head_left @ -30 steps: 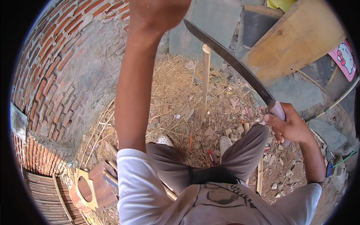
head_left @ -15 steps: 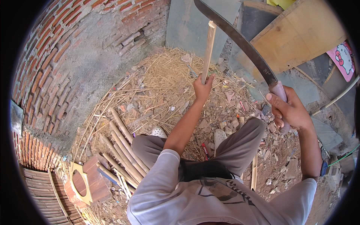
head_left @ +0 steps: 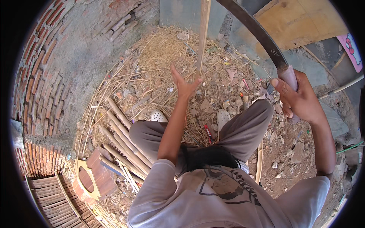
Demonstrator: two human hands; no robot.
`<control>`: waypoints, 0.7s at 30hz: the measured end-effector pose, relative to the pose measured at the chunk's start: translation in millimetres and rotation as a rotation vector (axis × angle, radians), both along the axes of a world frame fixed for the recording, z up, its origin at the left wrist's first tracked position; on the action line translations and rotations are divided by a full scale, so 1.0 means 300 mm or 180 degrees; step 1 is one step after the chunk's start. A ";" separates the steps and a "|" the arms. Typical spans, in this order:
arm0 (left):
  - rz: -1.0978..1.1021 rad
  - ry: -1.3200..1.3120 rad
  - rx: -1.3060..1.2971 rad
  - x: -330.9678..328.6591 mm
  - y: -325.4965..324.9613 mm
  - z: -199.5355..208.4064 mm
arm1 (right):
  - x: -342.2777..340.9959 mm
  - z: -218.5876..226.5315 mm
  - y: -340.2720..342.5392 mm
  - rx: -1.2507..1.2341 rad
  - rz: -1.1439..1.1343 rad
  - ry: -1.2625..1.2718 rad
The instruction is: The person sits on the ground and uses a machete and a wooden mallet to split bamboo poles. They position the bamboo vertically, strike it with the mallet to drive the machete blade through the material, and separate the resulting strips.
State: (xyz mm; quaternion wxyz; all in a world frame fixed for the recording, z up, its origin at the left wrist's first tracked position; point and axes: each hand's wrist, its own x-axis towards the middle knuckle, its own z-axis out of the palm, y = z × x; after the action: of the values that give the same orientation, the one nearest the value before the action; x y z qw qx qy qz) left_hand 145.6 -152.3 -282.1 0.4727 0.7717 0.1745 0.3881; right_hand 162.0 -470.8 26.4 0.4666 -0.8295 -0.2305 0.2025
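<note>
My right hand (head_left: 298,95) grips the pale handle of a machete (head_left: 262,34). Its long, dark curved blade is raised up and to the left, with the tip past the picture's upper edge. My left hand (head_left: 184,86) is open, fingers and thumb spread apart. Close by its thumb stands a split bamboo stick (head_left: 202,40), upright, its top cut off by the picture's edge. Whether the thumb touches the stick's lower end I cannot tell.
Several bamboo poles (head_left: 127,140) lie left of my knees, near a brown wooden box (head_left: 100,174) with a round hole in its pale panel. Straw (head_left: 159,53) and rubble cover the ground. A brick wall (head_left: 49,87) rises on the left; boards (head_left: 300,22) lean at the back right.
My left hand has let go of the bamboo stick and opened, moving lower and left. The machete has shifted slightly right and down in the picture.
</note>
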 end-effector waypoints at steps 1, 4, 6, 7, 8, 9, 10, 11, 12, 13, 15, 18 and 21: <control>-0.0053 0.0052 0.0002 -0.015 -0.001 0.006 | -0.002 0.038 -0.006 -0.0035 -0.0062 0.0137; -0.0172 0.0211 -0.0082 -0.055 -0.015 0.013 | -0.018 0.074 -0.016 -0.0116 -0.0018 0.0306; -0.0291 0.0203 -0.0145 0.000 -0.047 0.015 | -0.027 0.094 -0.004 -0.0114 0.0122 0.0345; -0.0311 0.0269 -0.0217 0.037 -0.056 -0.004 | -0.036 0.102 0.006 -0.0104 0.0200 0.0369; -0.0326 0.0345 -0.0279 0.075 -0.057 -0.049 | -0.045 0.103 0.016 -0.0085 0.0286 0.0403; -0.0388 0.0416 -0.0340 0.120 -0.060 -0.078 | -0.052 0.104 0.016 -0.0022 0.0308 0.0423; -0.0242 0.0304 -0.0504 0.156 -0.074 -0.087 | -0.055 0.103 0.011 0.0027 0.0314 0.0446; -0.0097 0.0191 -0.0668 0.192 -0.084 -0.094 | -0.056 0.104 0.005 0.0077 0.0322 0.0469; 0.0043 0.0141 -0.0875 0.192 -0.115 -0.101 | -0.056 0.089 -0.004 0.0052 0.0296 0.0450; 0.0016 -0.0048 -0.0850 0.200 -0.125 -0.100 | -0.060 0.098 -0.011 0.0109 0.0230 0.0374; -0.0004 -0.0388 -0.0792 0.225 -0.113 -0.071 | -0.073 0.132 -0.022 0.0231 0.0123 0.0261; 0.0010 -0.0472 -0.0445 0.188 -0.140 0.089 | -0.105 0.166 -0.047 0.0543 -0.0233 -0.0072; -0.0343 -0.0629 -0.0777 0.190 -0.276 0.271 | -0.164 0.235 -0.087 0.0551 -0.0421 -0.0516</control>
State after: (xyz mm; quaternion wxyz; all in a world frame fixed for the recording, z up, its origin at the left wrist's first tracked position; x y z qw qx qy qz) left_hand 202.6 -235.0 -201.0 0.5979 0.6748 0.1314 0.4121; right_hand 112.7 -496.8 96.8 0.5286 -0.8132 -0.2288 0.0829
